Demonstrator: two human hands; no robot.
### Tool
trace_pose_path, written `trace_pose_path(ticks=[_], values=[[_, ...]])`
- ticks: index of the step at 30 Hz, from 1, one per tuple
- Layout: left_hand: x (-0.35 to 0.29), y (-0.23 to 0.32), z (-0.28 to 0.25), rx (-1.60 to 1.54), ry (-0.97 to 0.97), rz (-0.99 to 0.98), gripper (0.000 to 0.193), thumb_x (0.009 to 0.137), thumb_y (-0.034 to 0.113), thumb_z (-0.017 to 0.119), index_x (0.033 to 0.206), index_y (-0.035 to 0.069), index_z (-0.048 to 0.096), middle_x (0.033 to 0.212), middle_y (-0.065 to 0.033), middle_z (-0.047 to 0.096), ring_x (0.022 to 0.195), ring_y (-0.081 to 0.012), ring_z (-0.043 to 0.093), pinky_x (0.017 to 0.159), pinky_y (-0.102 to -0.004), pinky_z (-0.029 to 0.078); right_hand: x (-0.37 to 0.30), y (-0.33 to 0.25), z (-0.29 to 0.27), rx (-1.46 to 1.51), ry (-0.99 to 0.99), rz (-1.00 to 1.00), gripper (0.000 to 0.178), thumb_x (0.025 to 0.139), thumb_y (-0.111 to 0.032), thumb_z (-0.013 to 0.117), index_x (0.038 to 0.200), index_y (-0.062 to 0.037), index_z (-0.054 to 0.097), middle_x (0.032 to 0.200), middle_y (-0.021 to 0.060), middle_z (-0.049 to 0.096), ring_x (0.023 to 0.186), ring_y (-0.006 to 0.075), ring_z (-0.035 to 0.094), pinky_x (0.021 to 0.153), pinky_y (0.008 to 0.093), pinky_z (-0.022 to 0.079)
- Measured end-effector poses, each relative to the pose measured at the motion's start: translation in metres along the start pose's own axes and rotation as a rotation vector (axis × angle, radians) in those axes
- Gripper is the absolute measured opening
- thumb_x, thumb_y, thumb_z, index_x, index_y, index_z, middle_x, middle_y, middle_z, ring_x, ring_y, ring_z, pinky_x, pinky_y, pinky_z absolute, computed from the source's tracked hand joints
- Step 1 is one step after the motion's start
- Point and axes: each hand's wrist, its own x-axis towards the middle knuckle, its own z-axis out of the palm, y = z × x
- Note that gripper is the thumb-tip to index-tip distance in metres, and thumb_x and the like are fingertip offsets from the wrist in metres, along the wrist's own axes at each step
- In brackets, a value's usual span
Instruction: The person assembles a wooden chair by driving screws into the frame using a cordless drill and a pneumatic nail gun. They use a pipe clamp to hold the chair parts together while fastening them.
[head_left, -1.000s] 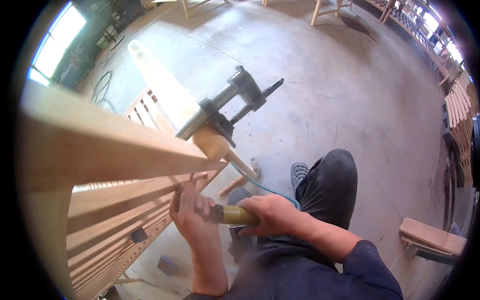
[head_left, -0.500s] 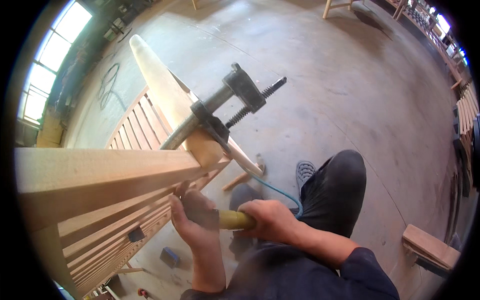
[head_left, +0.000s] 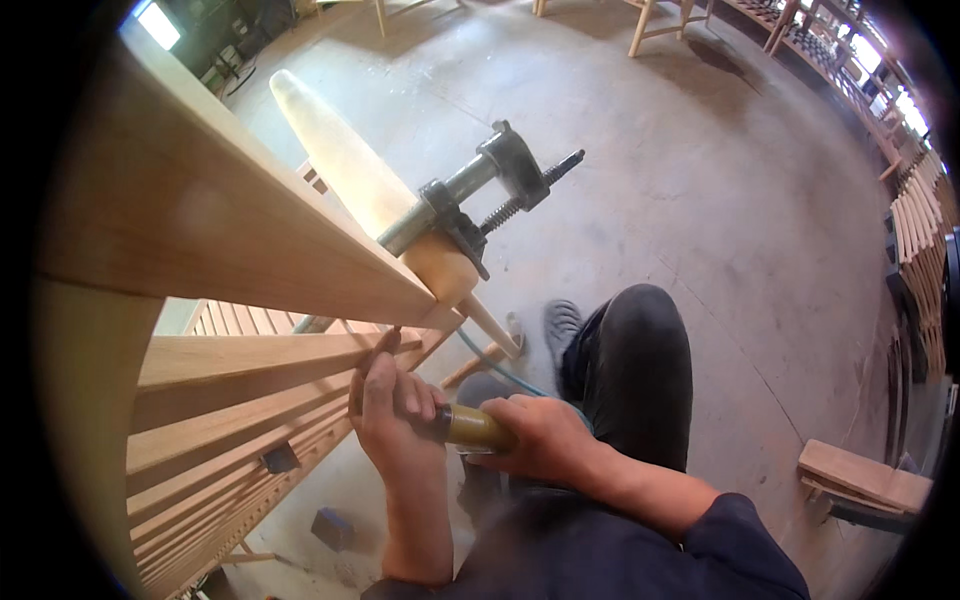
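Note:
Both my hands are closed around an olive-yellow cylindrical air tool [head_left: 478, 430] with a dark front end. My left hand [head_left: 388, 405] grips that front end right beside the slats, its forefinger reaching up toward the frame's corner. My right hand [head_left: 545, 435] wraps the rear end. The tool's working tip is hidden behind my left hand. A slatted wooden bench [head_left: 290, 265] stands at my left, with a rounded armrest [head_left: 345, 150] meeting its top rail. A dark metal bar clamp [head_left: 455, 200] with a threaded screw is fastened across the armrest.
A teal hose [head_left: 510, 375] runs past the bench leg [head_left: 495, 325] toward my right hand. A small dark block [head_left: 332, 528] lies on the concrete floor [head_left: 730, 230]. Stacked boards [head_left: 865, 475] sit at the lower right, with curved wooden parts [head_left: 918, 260] along the right side.
My view has shifted, so the bench rail looms larger at the left and the clamp appears slightly further right. Both hands keep their grip on the air tool near the slats.

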Motion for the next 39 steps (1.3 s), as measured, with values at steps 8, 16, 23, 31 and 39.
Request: trace_pose_path(ticks=[8, 16, 23, 31, 39], values=[[0.000, -0.009, -0.006, 0.009, 0.063, 0.047, 0.019, 0.099, 0.017, 0.053, 0.103, 0.002, 0.064, 0.058, 0.0054, 0.029, 0.047, -0.0062, 0.030, 0.048, -0.0243, 0.036, -0.001, 0.008, 0.007, -0.017, 0.044, -0.046, 0.036, 0.074, -0.034, 0.082, 0.090, -0.0105, 0.060, 0.074, 0.0106, 0.060, 0.068, 0.0334, 0.064, 0.058, 0.0450, 0.050], [-0.007, -0.008, 0.000, 0.099, 0.116, 0.076, 0.028, 0.098, 0.020, 0.051, 0.116, 0.002, 0.061, 0.060, 0.0068, 0.031, 0.048, -0.0042, 0.029, 0.048, -0.0219, 0.031, -0.001, 0.016, -0.003, 0.004, -0.017, -0.091, 0.021, 0.076, -0.015, 0.071, 0.093, -0.0102, 0.059, 0.069, 0.0086, 0.057, 0.065, 0.0299, 0.064, 0.055, 0.0415, 0.049], [-0.003, -0.011, -0.008, 0.086, 0.033, 0.094, 0.044, 0.103, 0.033, 0.056, 0.123, -0.005, 0.061, 0.055, 0.0081, 0.034, 0.043, -0.0039, 0.034, 0.050, -0.0219, 0.041, -0.002, 0.018, 0.002, 0.077, -0.001, -0.090, 0.032, 0.075, -0.029, 0.081, 0.090, -0.0114, 0.059, 0.071, 0.0094, 0.059, 0.063, 0.0312, 0.062, 0.055, 0.0426, 0.049], [-0.008, -0.008, -0.016, 0.094, -0.010, 0.050, 0.038, 0.103, 0.030, 0.057, 0.116, -0.005, 0.063, 0.055, 0.0077, 0.034, 0.044, -0.0042, 0.035, 0.050, -0.0230, 0.043, -0.008, 0.011, 0.003, 0.110, -0.001, -0.063, 0.031, 0.076, -0.030, 0.081, 0.089, -0.0114, 0.060, 0.071, 0.0097, 0.059, 0.064, 0.0320, 0.062, 0.057, 0.0438, 0.049], [0.005, -0.001, -0.009, 0.062, -0.023, 0.014, 0.019, 0.099, 0.013, 0.054, 0.105, -0.002, 0.063, 0.059, 0.0027, 0.036, 0.047, -0.0098, 0.038, 0.048, -0.0258, 0.039, 0.006, -0.001, -0.002, 0.066, -0.068, 0.002, 0.044, 0.071, -0.036, 0.086, 0.096, -0.0071, 0.064, 0.083, 0.0157, 0.065, 0.079, 0.0379, 0.065, 0.067, 0.0450, 0.052]])
